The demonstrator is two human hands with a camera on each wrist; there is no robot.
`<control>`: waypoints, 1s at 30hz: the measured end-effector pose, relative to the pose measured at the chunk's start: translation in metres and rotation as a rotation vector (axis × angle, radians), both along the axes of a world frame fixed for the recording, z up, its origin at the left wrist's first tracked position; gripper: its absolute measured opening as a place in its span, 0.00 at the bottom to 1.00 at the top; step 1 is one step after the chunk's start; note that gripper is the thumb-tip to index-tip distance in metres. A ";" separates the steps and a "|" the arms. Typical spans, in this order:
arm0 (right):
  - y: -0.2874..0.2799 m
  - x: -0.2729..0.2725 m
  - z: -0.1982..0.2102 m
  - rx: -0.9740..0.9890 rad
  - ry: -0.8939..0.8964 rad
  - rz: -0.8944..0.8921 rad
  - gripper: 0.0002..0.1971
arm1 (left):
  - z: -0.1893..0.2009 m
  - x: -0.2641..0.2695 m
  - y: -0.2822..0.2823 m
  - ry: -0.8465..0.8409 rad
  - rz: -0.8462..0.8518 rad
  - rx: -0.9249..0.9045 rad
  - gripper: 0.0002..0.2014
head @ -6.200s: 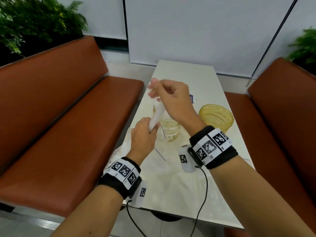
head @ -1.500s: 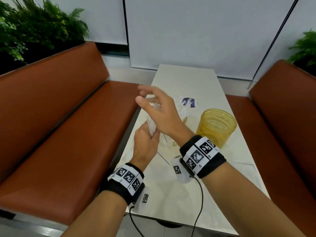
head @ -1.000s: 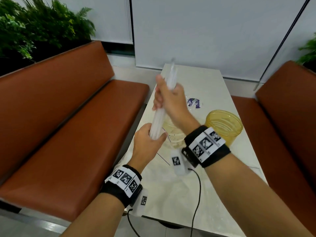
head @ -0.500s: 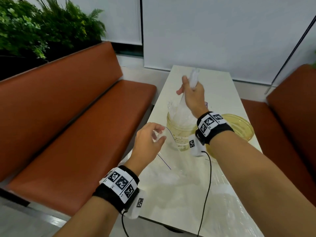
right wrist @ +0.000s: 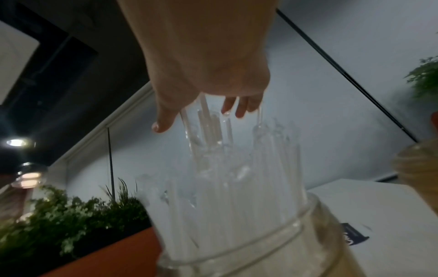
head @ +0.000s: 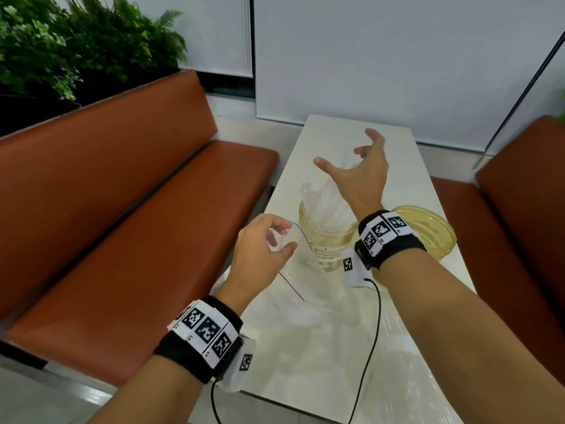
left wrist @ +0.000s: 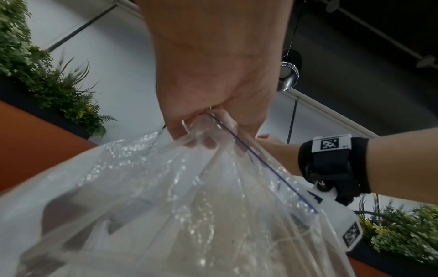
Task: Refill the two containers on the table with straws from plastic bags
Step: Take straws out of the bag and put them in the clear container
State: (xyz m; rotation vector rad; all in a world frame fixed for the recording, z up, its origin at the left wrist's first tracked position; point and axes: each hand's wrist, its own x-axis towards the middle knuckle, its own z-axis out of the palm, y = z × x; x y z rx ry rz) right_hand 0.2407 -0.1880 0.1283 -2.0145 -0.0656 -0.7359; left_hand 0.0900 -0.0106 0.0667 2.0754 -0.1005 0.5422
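A clear yellowish container (head: 328, 237) (right wrist: 260, 249) stands mid-table with several wrapped white straws (head: 328, 197) (right wrist: 232, 180) upright in it. My right hand (head: 357, 166) (right wrist: 208, 105) hovers just above the straw tops, fingers spread, holding nothing. A second yellow container (head: 428, 231) (right wrist: 414, 168) stands to the right, partly behind my right wrist. My left hand (head: 269, 240) (left wrist: 211, 127) pinches the zip edge of a clear plastic bag (head: 305, 301) (left wrist: 177, 206), which drapes down to the table.
The pale table (head: 360, 377) is narrow, with orange bench seats on the left (head: 137, 224) and right (head: 519, 209). A dark blue label (right wrist: 353, 238) lies on the table beyond the container. Plants (head: 61, 47) stand behind the left bench.
My right hand lowered a bundle of straws into the near container and let go, its fingers now spread above them. My left hand keeps hold of the bag edge.
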 end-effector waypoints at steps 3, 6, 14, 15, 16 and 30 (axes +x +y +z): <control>-0.007 0.004 -0.007 -0.086 -0.085 0.068 0.40 | -0.002 0.001 -0.003 -0.004 -0.004 -0.017 0.15; -0.006 0.009 -0.027 -0.339 0.183 0.209 0.23 | -0.004 0.003 -0.006 0.009 -0.005 -0.027 0.15; -0.002 0.004 -0.016 -0.307 -0.293 0.142 0.34 | -0.001 0.004 -0.010 0.021 -0.007 -0.026 0.15; -0.002 0.005 -0.016 -0.416 -0.255 0.128 0.31 | 0.000 0.005 -0.009 0.027 -0.013 -0.018 0.16; -0.002 0.004 -0.018 -0.602 -0.164 0.121 0.26 | 0.002 0.004 -0.009 0.040 -0.025 0.000 0.18; 0.001 -0.090 0.008 -0.553 0.702 0.747 0.17 | 0.013 0.001 -0.013 0.257 -0.175 0.464 0.49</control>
